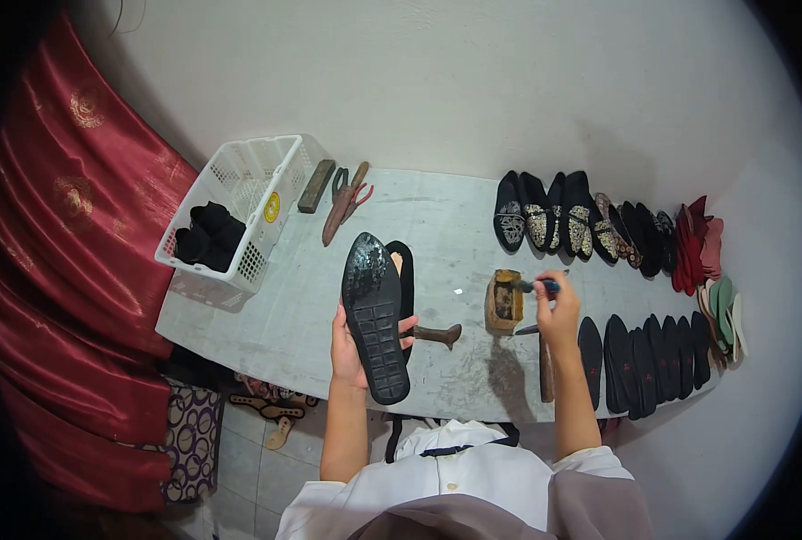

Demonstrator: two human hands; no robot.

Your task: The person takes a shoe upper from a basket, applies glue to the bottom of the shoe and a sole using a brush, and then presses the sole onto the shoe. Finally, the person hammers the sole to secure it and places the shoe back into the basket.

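My left hand (348,351) grips a black shoe sole (378,328), its tread side facing me. The toe part is shiny and wet-looking, while the heel part has a block pattern. Behind it shows the dark edge of a second shoe piece (407,297), which the fingers reach around. My right hand (558,310) is closed on a brush (547,286) with a blue handle. The brush's tip is at the mouth of a stained, boxy glue container (504,310). A hammer (439,335) lies between the two hands, its handle partly hidden by the sole.
A white plastic basket (266,216) with black items stands at the left, near pliers (358,200) and a dark block (316,186). Decorated flat shoes (510,213) line the back right. Black insoles (618,364) line the front right. A red curtain (86,270) hangs left.
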